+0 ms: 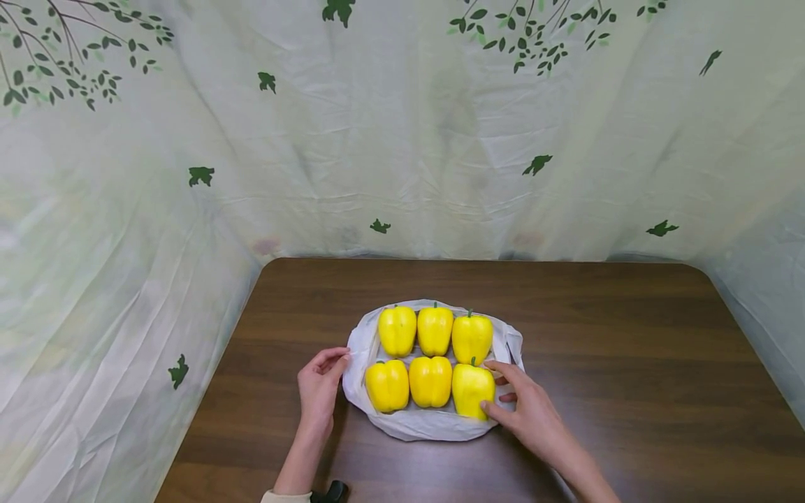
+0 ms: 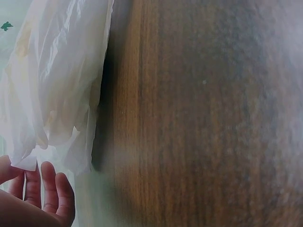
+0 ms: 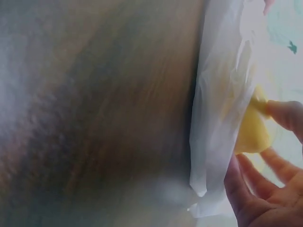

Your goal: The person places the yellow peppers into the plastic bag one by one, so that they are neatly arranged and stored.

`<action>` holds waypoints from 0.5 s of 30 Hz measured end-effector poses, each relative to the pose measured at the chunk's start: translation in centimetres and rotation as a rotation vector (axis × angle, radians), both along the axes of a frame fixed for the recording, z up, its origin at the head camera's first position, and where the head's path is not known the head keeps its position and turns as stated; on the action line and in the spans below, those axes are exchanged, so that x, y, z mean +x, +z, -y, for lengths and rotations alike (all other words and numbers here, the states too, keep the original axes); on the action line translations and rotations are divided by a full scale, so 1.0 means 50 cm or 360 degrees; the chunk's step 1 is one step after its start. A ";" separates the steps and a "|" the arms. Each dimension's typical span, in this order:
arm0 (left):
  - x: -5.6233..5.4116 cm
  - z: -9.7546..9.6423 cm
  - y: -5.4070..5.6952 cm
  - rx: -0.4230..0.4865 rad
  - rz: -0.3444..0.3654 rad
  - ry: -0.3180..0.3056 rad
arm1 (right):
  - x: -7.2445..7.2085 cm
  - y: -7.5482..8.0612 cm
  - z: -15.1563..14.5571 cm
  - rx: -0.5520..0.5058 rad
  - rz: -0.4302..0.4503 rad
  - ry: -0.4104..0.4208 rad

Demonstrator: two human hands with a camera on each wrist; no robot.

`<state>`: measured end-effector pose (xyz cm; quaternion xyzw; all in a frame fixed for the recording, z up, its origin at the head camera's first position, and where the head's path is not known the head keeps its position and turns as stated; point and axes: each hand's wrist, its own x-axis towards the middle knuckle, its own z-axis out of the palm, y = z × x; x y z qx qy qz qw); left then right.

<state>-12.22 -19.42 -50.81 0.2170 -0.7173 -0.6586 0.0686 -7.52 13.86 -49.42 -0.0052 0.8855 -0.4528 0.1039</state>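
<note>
Several yellow bell peppers lie in two rows inside a white plastic bag (image 1: pixel 434 427), its mouth spread wide and its rim turned down around them. At the bag's left edge my left hand (image 1: pixel 321 384) pinches the thin plastic between thumb and fingertips; the left wrist view shows the bag's corner (image 2: pixel 23 162) held there. My right hand (image 1: pixel 531 412) grips the near-right bell pepper (image 1: pixel 472 391), thumb on its near side and fingers along its far right side. In the right wrist view that pepper (image 3: pixel 253 130) shows above the bag's rim, between thumb and fingers.
A dark brown wooden table (image 1: pixel 629 349) with rounded far corners carries the bag. Behind and beside it hang pale curtains (image 1: pixel 409 140) printed with green leaves and branches. A black strap (image 1: pixel 333 491) is on my left wrist below a light sleeve (image 1: pixel 286 497).
</note>
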 end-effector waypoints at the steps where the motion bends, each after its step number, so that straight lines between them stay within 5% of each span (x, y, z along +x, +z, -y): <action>1: 0.000 0.000 0.000 0.0000 -0.0001 0.0002 | 0.000 -0.001 0.001 -0.0007 -0.0003 -0.0005; 15: 0.002 -0.003 -0.003 0.0004 -0.0005 0.0002 | 0.005 -0.010 0.003 -0.0030 -0.0139 0.0002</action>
